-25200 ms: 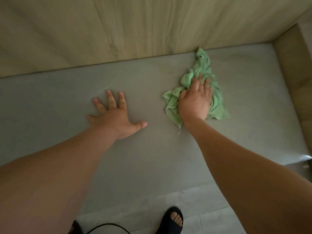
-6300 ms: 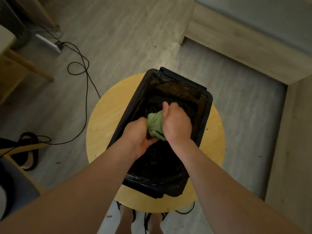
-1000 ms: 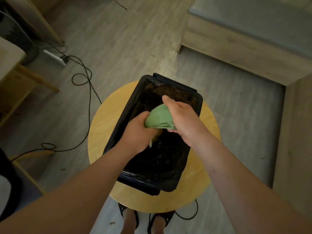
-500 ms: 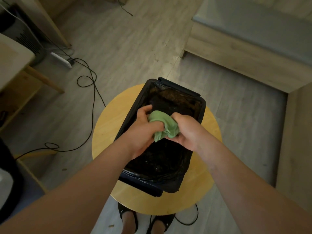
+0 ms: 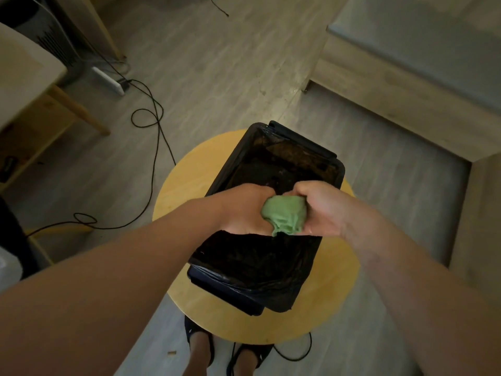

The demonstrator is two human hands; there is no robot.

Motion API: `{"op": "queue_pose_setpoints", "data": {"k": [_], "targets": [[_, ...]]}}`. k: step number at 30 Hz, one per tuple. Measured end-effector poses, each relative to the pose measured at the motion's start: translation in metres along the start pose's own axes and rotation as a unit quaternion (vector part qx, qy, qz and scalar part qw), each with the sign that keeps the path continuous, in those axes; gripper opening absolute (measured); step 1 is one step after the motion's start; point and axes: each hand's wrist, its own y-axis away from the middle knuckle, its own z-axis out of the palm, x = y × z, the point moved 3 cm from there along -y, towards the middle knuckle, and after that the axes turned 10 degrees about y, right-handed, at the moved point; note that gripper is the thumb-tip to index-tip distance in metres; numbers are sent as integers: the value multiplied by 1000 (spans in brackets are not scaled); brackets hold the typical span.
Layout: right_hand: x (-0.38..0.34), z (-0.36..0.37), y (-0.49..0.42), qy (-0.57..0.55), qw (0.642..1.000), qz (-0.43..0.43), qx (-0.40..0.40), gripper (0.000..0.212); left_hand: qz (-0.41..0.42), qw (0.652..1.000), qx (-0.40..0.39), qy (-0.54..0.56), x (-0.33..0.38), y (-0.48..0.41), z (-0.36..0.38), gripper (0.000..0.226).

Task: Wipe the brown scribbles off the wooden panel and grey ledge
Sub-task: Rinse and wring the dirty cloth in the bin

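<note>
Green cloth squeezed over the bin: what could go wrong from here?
Both the left hand and right hand grip the cloth above the black bin, which stands on a round stool; a hard push down could tip it. A cable loops by the stool and the feet, so turning away could snag it.

Green cloth (image 5: 286,217): wadded into a tight ball, short tail hanging down. Gripped btwn left hand (image 5: 244,210) & right hand (image 5: 322,210), held over mid-opening of black lined bin (image 5: 244,264). Grey ledge (image 5: 433,36): far top-right, flat, too dim to make out scribbles.
</note>
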Motion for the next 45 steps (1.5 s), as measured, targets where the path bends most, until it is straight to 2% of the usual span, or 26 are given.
{"op": "queue_pose_setpoints", "data": {"k": [2, 4, 6, 10, 11, 14, 16, 18, 20, 22, 23, 25, 26, 28, 30, 32, 33, 35, 37, 38, 39, 40, 41, 42, 43, 45], "targets": [[-4, -6, 3, 60, 996, 6, -67, 45, 4, 1000, 0, -19, -2, -2, -4, 29], [-7, -4, 9, 83, 982, 8, -171, 56, 8, 1000, 9, -1, -1, -4, -8, 22], [-8, -1, 9, 102, 969, 7, -224, 60, 16, 1000, 11, 7, 5, -7, -12, 20], [-11, 4, 0, 178, 966, 16, -185, 31, -31, 999, -17, 22, 11, -11, -15, 31], [-12, 4, -2, 193, 965, 20, -174, 26, -45, 998, -33, 32, 10, -9, -16, 43], [-16, 1, -2, 202, 964, 27, -169, 18, -39, 995, -85, 23, 10, 1, -16, 110], [-15, 3, 1, 207, 961, 21, -181, 11, -6, 997, -62, -43, 9, 0, -10, 128], [-12, 7, 2, 270, 946, 4, -181, 8, 22, 994, -18, -105, 11, -6, -3, 122], [-8, 8, 0, 359, 922, -28, -140, 14, 41, 986, -2, -163, 13, -14, -2, 88], [-9, 9, 1, 454, 885, -72, -74, 18, 52, 970, -21, -236, 17, -20, -4, 39], [-10, 9, 0, 508, 855, -96, -42, 21, 62, 956, -33, -286, 19, -23, -4, 23], [-12, 11, 0, 610, 780, -140, 7, 31, 64, 926, -53, -369, 19, -29, 0, 21], [-12, 12, -1, 646, 745, -163, 33, 33, 53, 925, -62, -372, 17, -33, 2, 25], [-13, 14, -1, 678, 702, -203, 86, 27, 20, 936, -72, -343, 12, -38, 4, 28], [-15, 16, 1, 692, 661, -248, 153, 18, -24, 964, -62, -257, 8, -40, 1, 29], [-15, 17, 4, 711, 589, -311, 224, 14, -91, 988, -60, -105, 4, -39, -2, 36], [-13, 18, 3, 718, 545, -351, 255, 16, -130, 989, -74, -15, 2, -38, -3, 39], [-4, 19, 1, 719, 474, -415, 293, 21, -195, 964, -118, 137, -1, -32, -3, 42], [1, 18, 0, 710, 446, -451, 307, 30, -217, 941, -146, 214, -3, -25, 0, 39], [2, 17, -2, 712, 443, -450, 307, 31, -214, 939, -140, 228, -4, -24, 3, 36], [1, 17, -5, 718, 457, -434, 294, 30, -203, 944, -120, 229, -5, -24, 7, 30], [-2, 15, -7, 723, 499, -391, 274, 26, -183, 956, -90, 212, -6, -24, 10, 22], [-5, 13, -7, 717, 562, -337, 239, 23, -155, 970, -51, 181, -6, -24, 11, 16], [-8, 10, -9, 695, 624, -293, 203, 19, -117, 984, -4, 135, -6, -23, 11, 22], [-10, 7, -10, 662, 678, -266, 175, 15, -69, 992, 48, 89, -7, -22, 10, 36], [-17, 5, -7, 594, 757, -232, 139, 15, 70, 988, 134, 17, -6, -15, 5, 68]]}}
